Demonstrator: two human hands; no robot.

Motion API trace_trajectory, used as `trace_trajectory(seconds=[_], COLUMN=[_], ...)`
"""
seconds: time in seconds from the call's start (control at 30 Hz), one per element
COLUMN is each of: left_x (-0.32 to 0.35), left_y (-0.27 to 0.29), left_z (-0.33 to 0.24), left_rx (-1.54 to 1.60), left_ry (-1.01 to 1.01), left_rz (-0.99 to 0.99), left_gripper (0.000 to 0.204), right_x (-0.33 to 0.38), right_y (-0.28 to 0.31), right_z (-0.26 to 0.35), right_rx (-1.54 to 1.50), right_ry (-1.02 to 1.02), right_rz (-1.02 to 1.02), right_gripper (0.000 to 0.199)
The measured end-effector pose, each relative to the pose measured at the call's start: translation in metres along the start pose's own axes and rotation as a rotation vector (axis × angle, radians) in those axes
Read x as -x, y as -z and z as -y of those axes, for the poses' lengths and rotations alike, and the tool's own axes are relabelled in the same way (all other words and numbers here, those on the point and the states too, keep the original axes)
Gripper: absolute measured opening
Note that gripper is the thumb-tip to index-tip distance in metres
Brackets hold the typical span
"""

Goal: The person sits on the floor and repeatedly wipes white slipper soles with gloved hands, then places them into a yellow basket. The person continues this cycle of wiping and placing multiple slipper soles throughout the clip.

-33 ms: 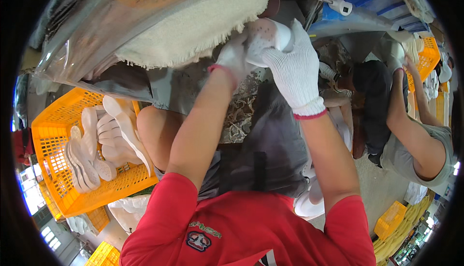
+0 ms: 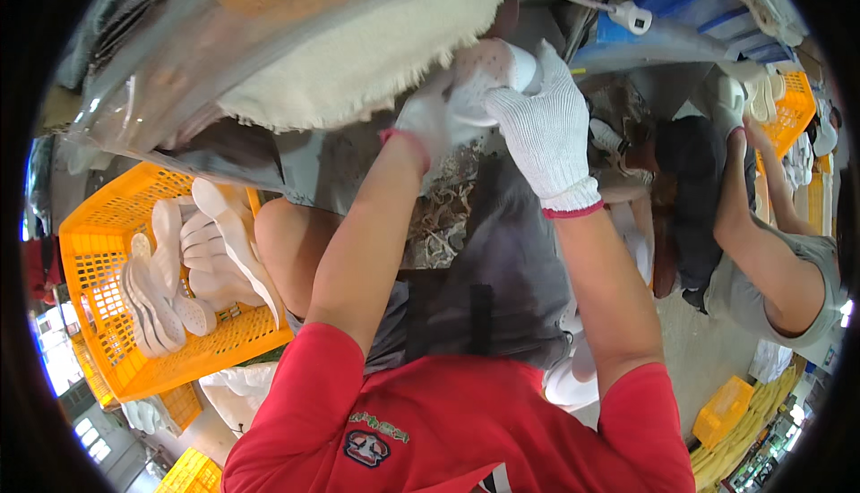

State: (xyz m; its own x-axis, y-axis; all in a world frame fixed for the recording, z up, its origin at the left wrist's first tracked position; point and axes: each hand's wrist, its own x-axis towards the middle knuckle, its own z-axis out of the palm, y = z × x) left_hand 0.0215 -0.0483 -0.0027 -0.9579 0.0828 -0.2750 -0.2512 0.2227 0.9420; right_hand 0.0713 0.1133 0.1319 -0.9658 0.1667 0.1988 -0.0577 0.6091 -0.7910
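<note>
Up near the fleecy bench edge [image 2: 358, 63], both gloved hands clenched on a white shoe sole [image 2: 488, 68]: left hand [image 2: 430, 117] beneath, right hand [image 2: 546, 135] over. Probably light, bendy, slightly slick; best pinched along its rim. Lower left, orange mesh crate [image 2: 98, 251] holding more white soles [image 2: 188, 269]; no labels legible.

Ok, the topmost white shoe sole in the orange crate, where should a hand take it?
Grip the white shoe sole at its narrow middle, coming from above on the crate's open side; it lies slanted atop the pile, long edges exposed, so fingers could likely pinch across its width.
</note>
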Motion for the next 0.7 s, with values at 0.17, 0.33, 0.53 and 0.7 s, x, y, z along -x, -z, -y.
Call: trace_trajectory(seconds=[0.17,0.33,0.53,0.7], left_x=[0.042,0.076,0.05,0.039], left_y=[0.056,0.045,0.009,0.014], left_z=[0.014,0.004,-0.035,-0.036], left_rx=[-0.478,0.133,0.041,0.555], left_ry=[0.23,-0.081,-0.243,0.291], left_rz=[-0.289,0.036,-0.049,0.135], left_gripper=[0.088,0.052,0.048,0.055], right_x=[-0.033,-0.041,0.031,0.062], right_y=[-0.022,-0.039,0.023,0.064], right_z=[-0.031,-0.013,0.049,0.016], right_rx=[0.61,0.14,-0.042,0.734], right_ry=[0.421,-0.055,-0.009,0.823], right_rz=[0.037,0.091,0.32,0.264], right_gripper=[0.04,0.036,0.088,0.045])
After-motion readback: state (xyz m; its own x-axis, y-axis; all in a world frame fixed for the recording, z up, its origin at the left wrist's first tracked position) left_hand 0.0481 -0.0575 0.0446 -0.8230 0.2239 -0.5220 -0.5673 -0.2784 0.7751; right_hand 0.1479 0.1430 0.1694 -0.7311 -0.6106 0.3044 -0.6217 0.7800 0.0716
